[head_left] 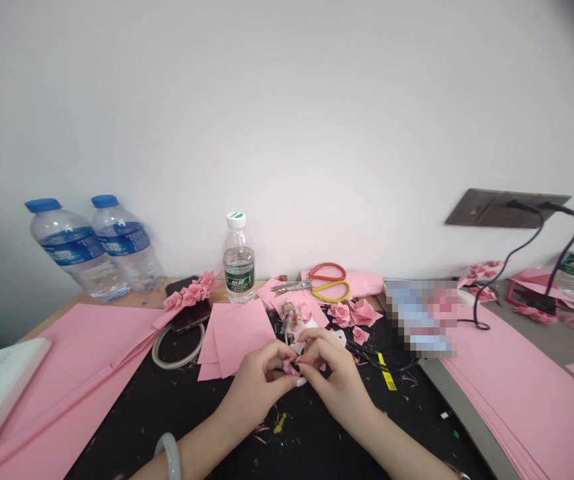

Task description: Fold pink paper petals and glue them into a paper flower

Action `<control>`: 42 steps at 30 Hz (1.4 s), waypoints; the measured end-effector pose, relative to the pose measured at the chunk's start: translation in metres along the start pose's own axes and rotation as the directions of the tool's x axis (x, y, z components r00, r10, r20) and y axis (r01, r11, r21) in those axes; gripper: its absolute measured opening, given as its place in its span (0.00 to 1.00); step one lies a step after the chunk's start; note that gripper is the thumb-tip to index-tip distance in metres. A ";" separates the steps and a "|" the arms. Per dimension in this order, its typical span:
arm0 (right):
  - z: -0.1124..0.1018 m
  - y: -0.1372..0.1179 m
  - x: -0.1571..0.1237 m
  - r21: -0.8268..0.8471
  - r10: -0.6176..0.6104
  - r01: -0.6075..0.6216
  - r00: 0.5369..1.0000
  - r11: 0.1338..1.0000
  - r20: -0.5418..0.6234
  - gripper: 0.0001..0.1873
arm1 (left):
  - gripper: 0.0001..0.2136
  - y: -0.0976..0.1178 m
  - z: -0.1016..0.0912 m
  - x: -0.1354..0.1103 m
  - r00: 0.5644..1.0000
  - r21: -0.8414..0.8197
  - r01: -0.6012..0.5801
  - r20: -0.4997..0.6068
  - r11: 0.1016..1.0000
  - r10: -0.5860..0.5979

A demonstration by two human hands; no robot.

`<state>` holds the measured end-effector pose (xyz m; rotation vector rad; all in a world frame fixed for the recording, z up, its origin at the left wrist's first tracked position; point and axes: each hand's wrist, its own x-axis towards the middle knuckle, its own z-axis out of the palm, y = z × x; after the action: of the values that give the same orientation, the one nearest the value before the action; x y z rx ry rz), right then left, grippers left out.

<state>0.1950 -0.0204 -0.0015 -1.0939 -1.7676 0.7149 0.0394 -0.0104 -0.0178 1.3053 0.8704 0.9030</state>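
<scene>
Over the middle of the black mat, my left hand and my right hand meet, both pinching a small folded pink paper flower. Fingers cover most of it. Just beyond my fingertips, a small decorated object lies on pink paper; I cannot make out its kind. Finished-looking pink paper roses sit to the right of it. A stack of pink paper squares lies beyond my left hand. Behind my hands rest scissors with one red and one yellow handle loop.
Water bottles stand along the wall. At left lie large pink sheets, a white box-like object, a tape roll and a phone. At right are a blurred-out screen, more pink sheets and cables from a socket.
</scene>
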 end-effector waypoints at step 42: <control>-0.001 -0.001 0.007 0.490 0.313 -0.370 0.929 0.789 0.198 0.16 | 0.04 0.000 -0.003 -0.003 0.993 0.144 -0.118 0.028 0.983 0.115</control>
<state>0.1946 -0.0142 0.0024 -1.0106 -1.3351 1.4104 0.0354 -0.0115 -0.0177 1.5020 0.8640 0.9300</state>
